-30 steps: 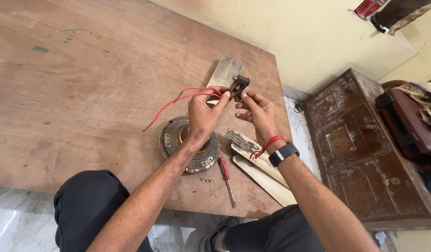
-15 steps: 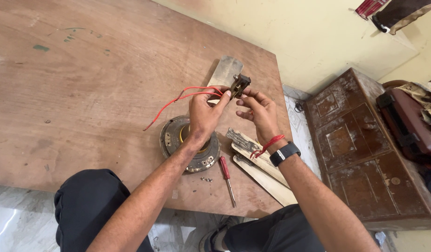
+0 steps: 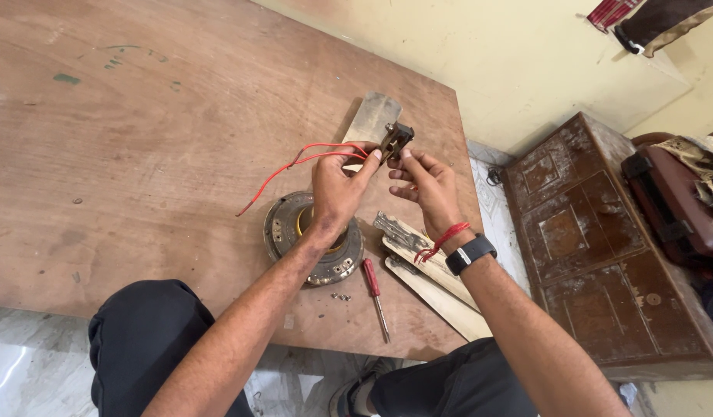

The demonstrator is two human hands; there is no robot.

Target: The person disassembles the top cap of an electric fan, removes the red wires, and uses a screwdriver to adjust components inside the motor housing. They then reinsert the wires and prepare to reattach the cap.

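Both hands hold as half a second ago; nothing on the board has shifted. Left hand [image 3: 335, 193] pinches the red wires [image 3: 310, 157], fingertips together on them; right hand [image 3: 424, 184] grips the small dark part [image 3: 395, 140], fingers clamped on it, raised above and beyond the round motor housing [image 3: 283, 224]; red-handled screwdriver [image 3: 375, 289] just right of the housing; pale fan blades [image 3: 430, 274] further right.
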